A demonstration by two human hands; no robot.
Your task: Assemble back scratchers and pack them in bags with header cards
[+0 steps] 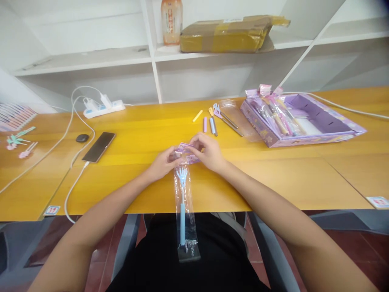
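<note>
Between my two hands is a purple printed card point(186, 147) at the top of a clear plastic bag point(189, 190). My left hand point(164, 163) pinches the bag's top from the left. My right hand point(208, 152) has its thumb and fingers closed on the card from the right. Inside the bag lies a light blue back scratcher point(182, 219), its claw end toward my hands and its handle hanging past the table edge over my lap. Beyond my right hand lie loose scratcher parts: a purple claw point(217, 110), an orange claw point(211, 111) and short handle tubes point(205, 124).
A purple display box point(304, 140) with several bagged items stands at the right. A phone point(99, 147) on a white cable, a black earbud-like case point(82, 138) and a power strip point(105, 109) are at left. Shelves behind hold a taped carton point(225, 37) and an orange bottle point(172, 22).
</note>
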